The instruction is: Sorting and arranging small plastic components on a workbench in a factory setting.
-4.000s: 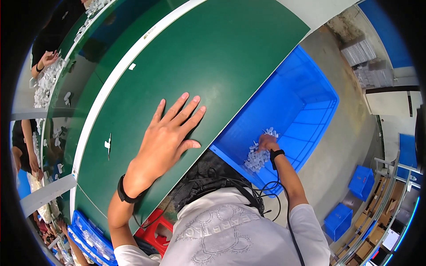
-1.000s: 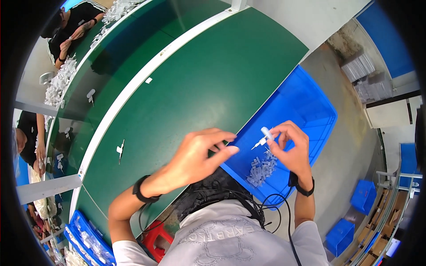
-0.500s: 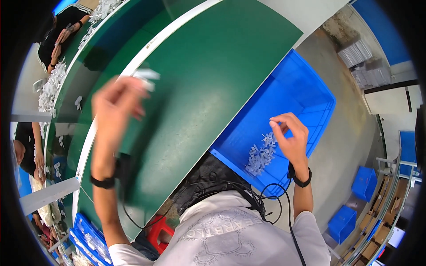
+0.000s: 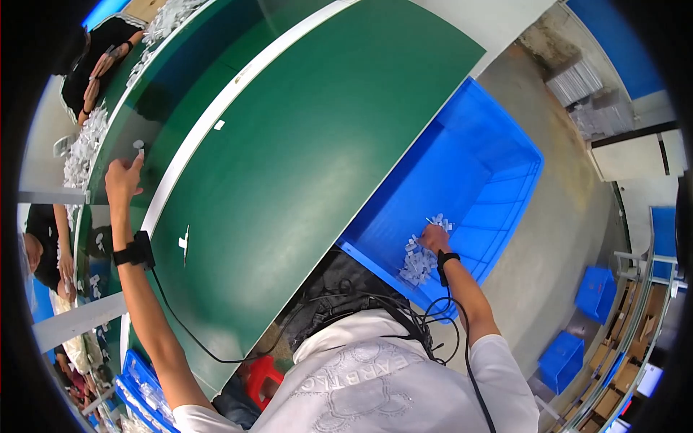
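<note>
Small clear plastic parts (image 4: 417,263) lie heaped in the blue plastic bin (image 4: 498,166) beside the green desk (image 4: 303,166); they look light, rigid and slippery, best pinched singly at mid-body. Right hand (image 4: 434,237) curls closed into the heap, grasp contents unclear; left hand (image 4: 123,180) pinches one small white piece (image 4: 138,145) at the desk's far edge.

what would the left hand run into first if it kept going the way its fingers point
The left hand points up and away across the white divider strip. First in that line is the small white piece just past its fingers, lying on the darker green belt. Whether the fingers already touch it is unclear.

Grey concrete floor (image 4: 556,216) beside a long green table (image 4: 303,144); blue crates (image 4: 595,292) stacked.
</note>
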The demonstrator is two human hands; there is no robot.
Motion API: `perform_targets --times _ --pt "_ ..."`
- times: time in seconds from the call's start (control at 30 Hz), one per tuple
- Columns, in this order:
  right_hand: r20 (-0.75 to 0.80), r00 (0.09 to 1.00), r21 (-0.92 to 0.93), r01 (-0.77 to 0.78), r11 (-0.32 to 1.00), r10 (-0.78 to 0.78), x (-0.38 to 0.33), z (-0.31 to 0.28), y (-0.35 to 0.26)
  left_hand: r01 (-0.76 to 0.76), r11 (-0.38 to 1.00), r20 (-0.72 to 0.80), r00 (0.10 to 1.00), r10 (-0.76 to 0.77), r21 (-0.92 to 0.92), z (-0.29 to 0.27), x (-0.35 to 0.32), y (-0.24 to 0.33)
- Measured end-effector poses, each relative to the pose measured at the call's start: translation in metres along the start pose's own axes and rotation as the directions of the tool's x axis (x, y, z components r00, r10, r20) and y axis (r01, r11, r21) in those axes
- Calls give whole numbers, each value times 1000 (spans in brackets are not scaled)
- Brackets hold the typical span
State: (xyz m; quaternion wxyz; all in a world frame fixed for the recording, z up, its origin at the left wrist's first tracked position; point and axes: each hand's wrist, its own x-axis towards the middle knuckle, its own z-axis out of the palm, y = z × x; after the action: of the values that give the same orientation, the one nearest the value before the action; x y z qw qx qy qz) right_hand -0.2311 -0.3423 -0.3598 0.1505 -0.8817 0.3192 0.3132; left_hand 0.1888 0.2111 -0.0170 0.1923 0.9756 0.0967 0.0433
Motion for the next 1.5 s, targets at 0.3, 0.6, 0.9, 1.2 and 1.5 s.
perform_targets --times 0.3,0.6,0.9,1.2,1.5 --pt "-105 994 47 -27 999 32 3 21 -10 -475 836 5 869 495 -275 -2 -108 85" --pt "-519 834 213 335 918 -185 -45 -98 -20 -601 604 157 629 762 -524 -15 -218 167" --pt "-815 361 79 845 529 -454 -230 -267 -141 -490 435 205 454 867 -756 25 -284 193" --pt "-846 -46 -215 941 260 -531 -253 -266 -166 -405 394 171 485 857 -825 21 -288 181" --pt "-842 149 85 986 145 -519 -253 -266 -159 -398 240 7 504 864 -885 18 -270 170"
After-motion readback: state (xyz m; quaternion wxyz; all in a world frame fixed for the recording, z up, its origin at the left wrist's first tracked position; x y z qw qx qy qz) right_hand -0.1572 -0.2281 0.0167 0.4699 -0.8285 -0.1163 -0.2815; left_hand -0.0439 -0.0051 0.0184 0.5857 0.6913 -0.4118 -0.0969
